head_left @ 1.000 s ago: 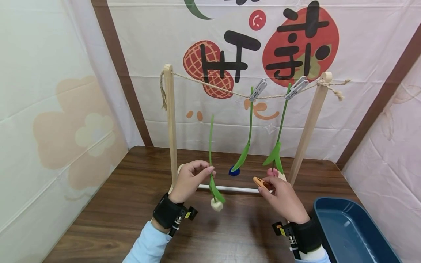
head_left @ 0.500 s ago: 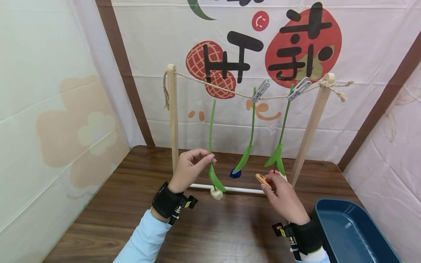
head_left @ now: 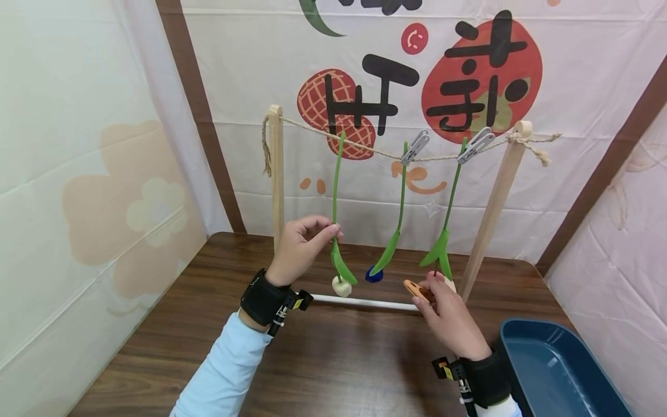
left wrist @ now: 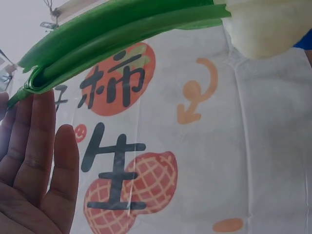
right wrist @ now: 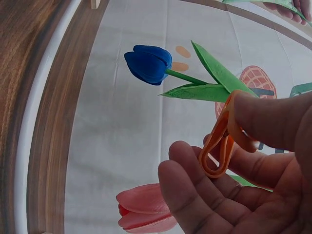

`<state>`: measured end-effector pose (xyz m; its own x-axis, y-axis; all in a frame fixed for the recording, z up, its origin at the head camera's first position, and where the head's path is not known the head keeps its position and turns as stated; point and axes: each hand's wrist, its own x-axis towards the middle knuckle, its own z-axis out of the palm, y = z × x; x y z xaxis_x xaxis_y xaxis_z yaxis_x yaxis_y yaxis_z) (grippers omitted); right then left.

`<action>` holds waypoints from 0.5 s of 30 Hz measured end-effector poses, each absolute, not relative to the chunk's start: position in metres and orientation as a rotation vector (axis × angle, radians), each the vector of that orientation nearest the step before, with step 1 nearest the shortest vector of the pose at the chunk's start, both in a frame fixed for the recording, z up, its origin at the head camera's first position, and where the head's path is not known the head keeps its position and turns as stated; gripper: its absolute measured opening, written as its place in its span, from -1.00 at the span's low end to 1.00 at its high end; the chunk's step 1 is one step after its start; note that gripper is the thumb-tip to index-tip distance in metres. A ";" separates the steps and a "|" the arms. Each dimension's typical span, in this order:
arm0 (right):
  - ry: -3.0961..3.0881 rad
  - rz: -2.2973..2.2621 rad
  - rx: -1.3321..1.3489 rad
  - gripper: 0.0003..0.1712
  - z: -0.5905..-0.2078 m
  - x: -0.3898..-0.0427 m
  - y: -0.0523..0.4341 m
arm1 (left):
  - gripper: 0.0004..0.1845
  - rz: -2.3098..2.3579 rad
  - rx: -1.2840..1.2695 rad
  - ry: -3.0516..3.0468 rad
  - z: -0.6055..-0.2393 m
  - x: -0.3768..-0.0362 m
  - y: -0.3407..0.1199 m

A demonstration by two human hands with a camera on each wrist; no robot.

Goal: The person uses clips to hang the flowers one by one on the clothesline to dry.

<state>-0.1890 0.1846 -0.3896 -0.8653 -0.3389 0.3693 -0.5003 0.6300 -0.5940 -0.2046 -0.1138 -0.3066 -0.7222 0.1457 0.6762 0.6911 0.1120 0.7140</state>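
Observation:
My left hand (head_left: 299, 246) pinches the green stem of a white artificial tulip (head_left: 341, 286), which hangs flower-down. The stem's top end overlaps the rope (head_left: 312, 129) in the head view. Low at the right, my right hand (head_left: 454, 315) holds an orange clothespin (right wrist: 219, 141) between thumb and fingers. Two tulips hang upside down from the rope: a blue tulip (right wrist: 148, 64) and a pink tulip (right wrist: 146, 208). Each stem is held by a grey clothespin (head_left: 415, 147); the other grey clothespin (head_left: 476, 145) is nearer the right post.
A wooden post (head_left: 278, 174) stands at each end of the rope, with a white bar (head_left: 365, 302) low between them. To the right, a dark blue tray (head_left: 560, 365) sits on the brown table (head_left: 333, 365). A printed cloth (head_left: 234, 156) hangs behind.
My left hand has risen with the white tulip, bringing its stem end up from well below the rope to the rope's height. My right hand has stayed nearly in place with the orange clothespin.

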 end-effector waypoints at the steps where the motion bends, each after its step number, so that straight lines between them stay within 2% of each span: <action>1: -2.632 1.058 0.687 -0.81 -0.389 -0.189 0.184 | -0.87 -1.646 -0.813 -1.951 -0.306 -0.205 -0.114; 15: -2.642 1.038 0.656 -0.82 -0.389 -0.187 0.183 | -0.86 -1.626 -0.795 -1.966 -0.302 -0.210 -0.119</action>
<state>-0.1873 0.1832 -0.3892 -0.8739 -0.3227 0.3636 -0.4839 0.6493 -0.5867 -0.2099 -0.1190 -0.3025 -0.7245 0.1388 0.6751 0.6892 0.1324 0.7124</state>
